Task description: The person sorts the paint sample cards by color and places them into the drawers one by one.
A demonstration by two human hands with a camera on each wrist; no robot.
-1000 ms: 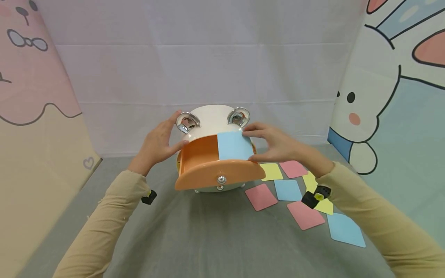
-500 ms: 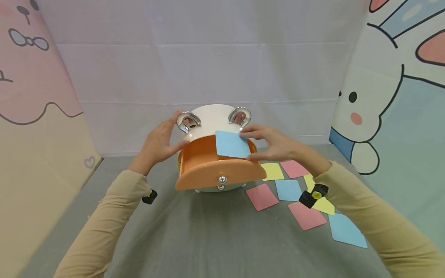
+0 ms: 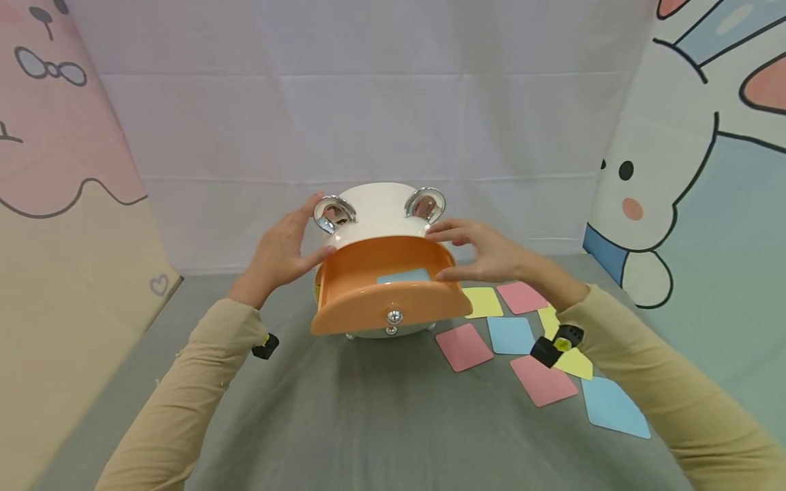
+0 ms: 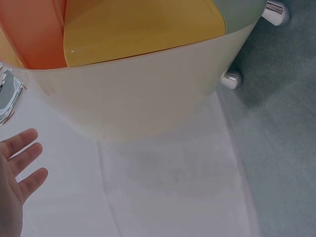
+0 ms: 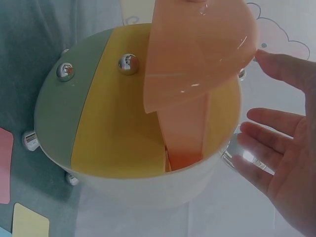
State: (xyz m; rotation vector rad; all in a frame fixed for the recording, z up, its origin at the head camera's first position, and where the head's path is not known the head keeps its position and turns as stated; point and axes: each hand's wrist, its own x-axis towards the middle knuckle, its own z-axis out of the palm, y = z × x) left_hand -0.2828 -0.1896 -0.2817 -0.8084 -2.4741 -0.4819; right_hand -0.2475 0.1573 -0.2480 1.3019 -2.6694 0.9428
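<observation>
A round white storage box [image 3: 377, 211] with chrome ears has its orange drawer [image 3: 381, 307] pulled out. Inside the drawer lies a blue card [image 3: 408, 276], mostly hidden behind the drawer front. My left hand [image 3: 282, 249] is at the box's left side, fingers extended by the chrome ear [image 3: 334, 213] and thumb at the drawer's edge. On the other side, my right hand [image 3: 485, 254] holds nothing; its fingers are spread, with the thumb right at the drawer front's edge in the right wrist view. Below sit a yellow drawer [image 5: 116, 123] and a green drawer [image 5: 69, 103], both pushed in.
Several cards lie on the grey cloth [image 3: 368, 423] to the right, among them a pink card [image 3: 463, 348], a blue card [image 3: 511, 335] and a yellow card [image 3: 483, 302]. A white curtain [image 3: 368, 123] hangs behind, with printed panels on both sides.
The blue card has left my right hand's fingers and dropped down into the orange drawer. My left hand has stayed at the box.
</observation>
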